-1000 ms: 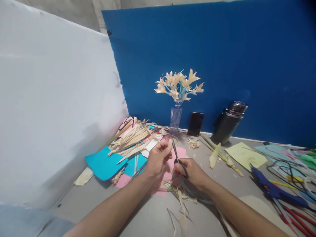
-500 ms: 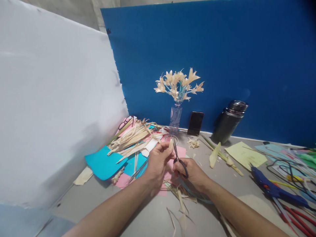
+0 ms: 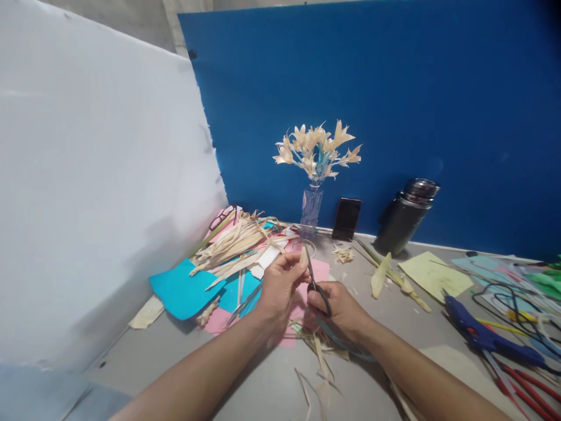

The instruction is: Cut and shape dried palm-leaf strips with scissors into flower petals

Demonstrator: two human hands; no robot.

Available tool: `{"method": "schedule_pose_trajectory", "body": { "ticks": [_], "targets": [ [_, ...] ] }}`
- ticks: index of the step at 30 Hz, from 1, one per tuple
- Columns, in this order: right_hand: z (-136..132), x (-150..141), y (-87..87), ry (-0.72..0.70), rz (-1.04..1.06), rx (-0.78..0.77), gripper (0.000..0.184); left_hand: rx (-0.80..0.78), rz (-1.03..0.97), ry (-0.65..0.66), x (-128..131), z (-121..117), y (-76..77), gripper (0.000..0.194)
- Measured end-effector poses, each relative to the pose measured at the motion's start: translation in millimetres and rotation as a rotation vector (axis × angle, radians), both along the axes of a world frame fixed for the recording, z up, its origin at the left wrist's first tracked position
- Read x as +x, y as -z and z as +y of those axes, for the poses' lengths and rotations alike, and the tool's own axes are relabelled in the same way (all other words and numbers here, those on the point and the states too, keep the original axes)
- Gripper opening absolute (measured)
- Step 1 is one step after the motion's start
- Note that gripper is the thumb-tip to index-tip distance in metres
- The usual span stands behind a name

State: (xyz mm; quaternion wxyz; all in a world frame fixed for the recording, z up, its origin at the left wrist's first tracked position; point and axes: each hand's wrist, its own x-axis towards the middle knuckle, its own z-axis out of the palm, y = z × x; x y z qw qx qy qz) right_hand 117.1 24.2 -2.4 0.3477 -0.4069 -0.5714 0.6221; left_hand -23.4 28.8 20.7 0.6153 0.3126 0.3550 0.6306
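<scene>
My left hand [image 3: 279, 287] pinches a small pale husk piece [image 3: 302, 257] upright over the grey table [image 3: 272, 380]. My right hand [image 3: 340, 308] grips black-handled scissors [image 3: 316, 280], whose blades point up and touch the husk piece. Pale cut strips [image 3: 322, 362] lie on the table just below both hands. A pink paper sheet [image 3: 322, 271] lies under the hands.
A pile of dried husk strips [image 3: 232, 242] and cyan paper [image 3: 182, 289] lie to the left. Behind stand a vase of husk flowers [image 3: 316, 153], a dark phone [image 3: 346, 218] and a black flask [image 3: 405, 216]. A blue glue gun [image 3: 477, 333], cables and coloured sheets fill the right.
Hardly anything differs; both hands stay together at the husk piece, with the scissors tilted a touch lower.
</scene>
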Motion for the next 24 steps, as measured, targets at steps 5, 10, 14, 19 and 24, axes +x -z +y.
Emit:
{"method": "schedule_pose_trajectory", "body": {
  "ticks": [5,10,14,19,24],
  "targets": [
    [-0.4,0.8,0.0,0.004,-0.003,-0.034,0.044,0.014,0.011,-0.002,-0.4,-1.7,-1.8,0.029],
    [1.7,2.1,6.5,-0.021,0.016,-0.045,0.046,0.024,-0.004,0.019,-1.6,-2.3,-5.5,0.029],
    [2.0,3.8,4.9,-0.066,0.032,0.044,0.049,0.007,0.018,0.055,-4.2,0.2,-3.1,0.029],
    [2.2,6.2,1.4,-0.073,0.039,0.086,0.049,0.07,0.066,0.048,-8.1,7.8,4.3,0.024],
    [3.2,6.3,3.6,-0.043,0.03,0.034,0.042,0.088,0.091,0.057,-11.4,12.8,4.3,0.022]
  ]
}}
